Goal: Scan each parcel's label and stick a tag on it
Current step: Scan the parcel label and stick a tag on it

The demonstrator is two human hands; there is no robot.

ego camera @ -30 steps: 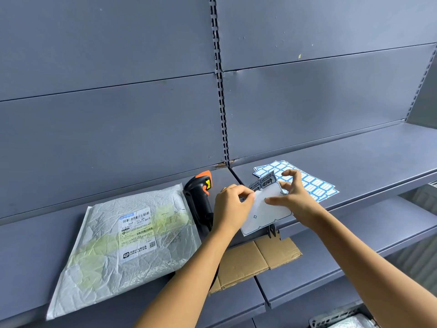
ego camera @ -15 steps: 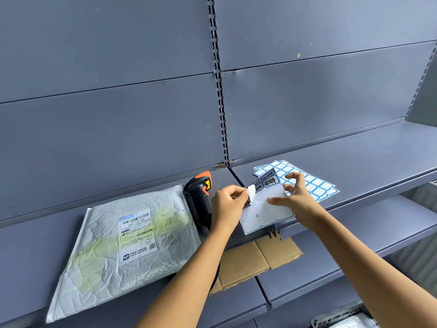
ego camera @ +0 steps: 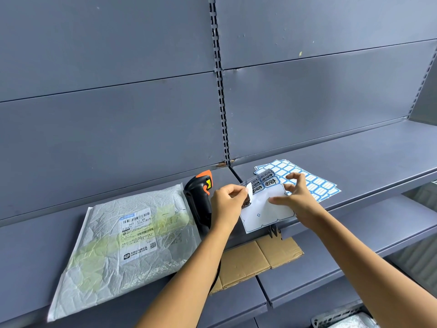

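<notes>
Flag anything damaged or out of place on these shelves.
The grey plastic mailer parcel lies askew on the grey metal shelf, heavily creased. A rusty paint chip shows at the base of the slotted upright. Nothing looks spilled.

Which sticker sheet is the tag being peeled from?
The near, mostly stripped white sheet with handwritten tags, under the right hand; the left hand pinches the tag. The blue-bordered sheets lie behind it.
</notes>
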